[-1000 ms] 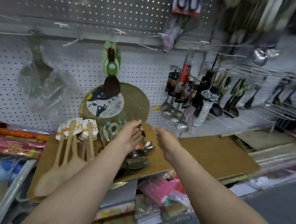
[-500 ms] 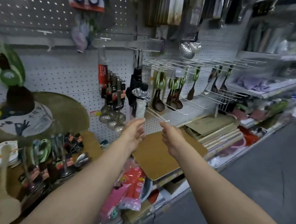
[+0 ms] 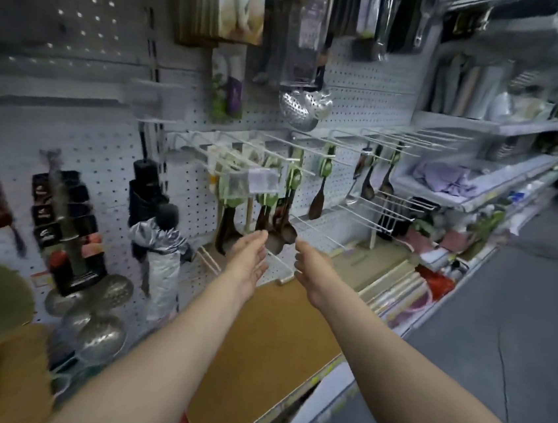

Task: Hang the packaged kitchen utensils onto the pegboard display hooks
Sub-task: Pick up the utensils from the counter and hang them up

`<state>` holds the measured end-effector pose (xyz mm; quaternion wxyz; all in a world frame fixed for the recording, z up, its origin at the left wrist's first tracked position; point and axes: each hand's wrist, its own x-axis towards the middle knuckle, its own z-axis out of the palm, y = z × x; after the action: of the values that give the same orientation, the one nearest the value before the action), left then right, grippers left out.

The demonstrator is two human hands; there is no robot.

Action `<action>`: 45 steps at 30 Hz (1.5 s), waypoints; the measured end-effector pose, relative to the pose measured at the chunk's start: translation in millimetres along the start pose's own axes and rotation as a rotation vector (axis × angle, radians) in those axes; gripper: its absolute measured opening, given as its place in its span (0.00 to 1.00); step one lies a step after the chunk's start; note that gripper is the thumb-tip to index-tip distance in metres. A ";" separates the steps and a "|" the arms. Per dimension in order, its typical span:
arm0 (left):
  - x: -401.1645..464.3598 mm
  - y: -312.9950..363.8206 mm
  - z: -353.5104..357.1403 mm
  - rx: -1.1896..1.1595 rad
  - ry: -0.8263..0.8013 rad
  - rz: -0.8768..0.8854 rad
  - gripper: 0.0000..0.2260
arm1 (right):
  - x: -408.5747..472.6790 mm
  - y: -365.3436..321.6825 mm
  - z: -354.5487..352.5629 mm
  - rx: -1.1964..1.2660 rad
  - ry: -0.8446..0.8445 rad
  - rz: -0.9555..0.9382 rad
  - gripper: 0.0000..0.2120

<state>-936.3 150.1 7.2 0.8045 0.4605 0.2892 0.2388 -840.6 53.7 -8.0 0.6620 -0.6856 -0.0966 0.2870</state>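
Both my arms reach toward the white pegboard (image 3: 363,82). My left hand (image 3: 248,259) is flat with fingers extended and holds nothing. My right hand (image 3: 309,266) is beside it, fingers loosely apart, also empty. Both hover just under dark utensils with green packaging (image 3: 288,209) that hang on white wire hooks (image 3: 276,156). Further right, more dark spoons (image 3: 370,183) hang on a longer hook row (image 3: 398,141). Below them empty hooks (image 3: 377,214) stick out. At the left hang steel skimmers on black cards (image 3: 73,224).
A brown cardboard sheet (image 3: 266,348) lies on the shelf under my arms. A steel colander ladle (image 3: 302,107) hangs above. A foil-wrapped bundle (image 3: 162,261) stands against the board. Side shelves (image 3: 500,189) with goods run right; grey floor (image 3: 515,339) lies beyond.
The view has swung rightward along the display, from the wooden spatulas and round board to the hook rows. Both hands moved with it, still empty, up toward the green-packaged utensils.
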 end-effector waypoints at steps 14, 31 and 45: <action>181.8 -6.1 106.0 0.140 0.100 0.102 0.12 | 199.9 -55.9 -48.5 -0.007 -0.054 0.000 0.27; 307.8 2.4 184.2 0.090 0.620 0.266 0.06 | 358.4 -98.1 -53.7 -0.106 -0.546 0.040 0.11; 289.6 -25.0 189.8 0.029 0.489 0.300 0.05 | 351.4 -71.8 -78.4 0.117 -0.670 0.024 0.16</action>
<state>-595.1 212.5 -8.3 0.6599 0.4381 0.4066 0.4553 -495.1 174.5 -35.4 0.6282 -0.5151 -0.2841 0.5092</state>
